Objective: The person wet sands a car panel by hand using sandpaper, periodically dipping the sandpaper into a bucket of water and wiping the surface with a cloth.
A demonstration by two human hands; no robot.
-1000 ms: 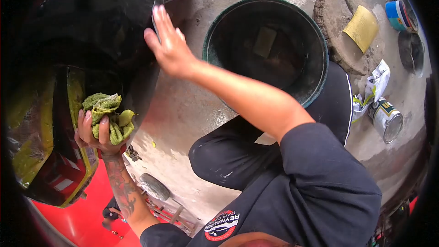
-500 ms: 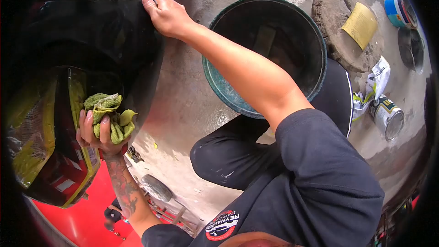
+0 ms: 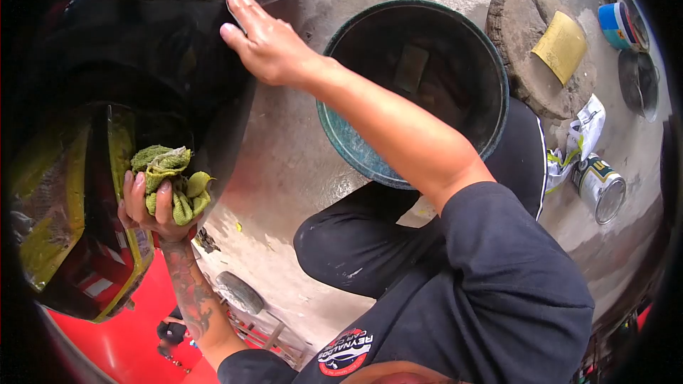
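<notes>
The left hand [image 3: 160, 213] has its grip closed around a green cloth [image 3: 168, 165], which is bunched up just beside the red lamp [image 3: 99, 267]. The right hand [image 3: 274, 46] stretches its fingers at the edge of the black panel [image 3: 142, 39]; I cannot tell if its grip holds something. On the floor [image 3: 288, 146], the dark tub [image 3: 346, 139] stands near a round wooden slab [image 3: 506, 35], on which a yellow sheet [image 3: 560, 48] lies.
</notes>
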